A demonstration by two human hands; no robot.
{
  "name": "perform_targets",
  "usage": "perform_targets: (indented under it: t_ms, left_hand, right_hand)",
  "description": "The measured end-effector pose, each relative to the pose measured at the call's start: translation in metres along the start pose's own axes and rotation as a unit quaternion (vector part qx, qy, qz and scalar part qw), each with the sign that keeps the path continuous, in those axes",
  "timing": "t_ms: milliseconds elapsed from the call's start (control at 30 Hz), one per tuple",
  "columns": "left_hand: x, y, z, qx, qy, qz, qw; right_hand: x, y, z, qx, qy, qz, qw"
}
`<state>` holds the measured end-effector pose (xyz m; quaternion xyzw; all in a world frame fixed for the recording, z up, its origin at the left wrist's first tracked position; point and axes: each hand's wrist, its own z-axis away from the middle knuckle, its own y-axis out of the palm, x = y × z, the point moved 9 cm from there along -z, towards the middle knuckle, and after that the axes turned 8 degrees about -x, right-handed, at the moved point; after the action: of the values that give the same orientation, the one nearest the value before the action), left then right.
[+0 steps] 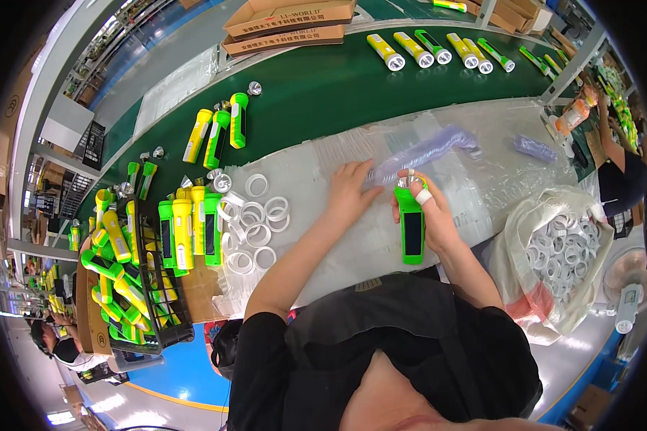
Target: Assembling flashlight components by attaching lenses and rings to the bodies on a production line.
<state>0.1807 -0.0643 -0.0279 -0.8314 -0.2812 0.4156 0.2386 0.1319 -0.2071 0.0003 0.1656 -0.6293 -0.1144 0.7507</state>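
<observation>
A green flashlight (413, 233) with a dark panel on its side is upright in my right hand (435, 208), its reflector end toward the far side. White bands wrap the thumb and a finger of that hand. To the left, my left hand (347, 192) rests over the plastic-covered work surface, fingers stretched and thumb apart. Its fingertips are at the near end of a long row of nested clear plastic discs (428, 152), bagged in thin film. Whether they touch a disc, I cannot make out. Several white rings (257, 235) lie loose left of my left forearm.
Green and yellow flashlights fill a black crate (158, 287) at left; others stand beside the rings and on the green bench (302, 93). A white sack (507, 266) of rings hangs open at right. Cardboard trays (287, 39) sit at the back. Another person's arm (611, 136) shows far right.
</observation>
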Motion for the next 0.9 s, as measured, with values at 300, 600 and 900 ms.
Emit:
perform_targets:
  t_ms: [300, 600, 900]
  left_hand:
    - [-0.058, -0.093, 0.002, -0.023, 0.06, 0.156, 0.986]
    - [-0.043, -0.128, 0.014, -0.09, 0.055, 0.167, 0.98]
    - [0.02, -0.156, -0.008, -0.179, -0.012, 0.104, 0.978]
  right_hand:
    - [-0.007, 0.064, -0.01, 0.148, 0.031, 0.042, 0.988]
    - [-0.035, 0.114, -0.022, 0.276, 0.034, 0.074, 0.958]
    - [-0.021, 0.145, -0.067, 0.253, -0.084, 0.038, 0.963]
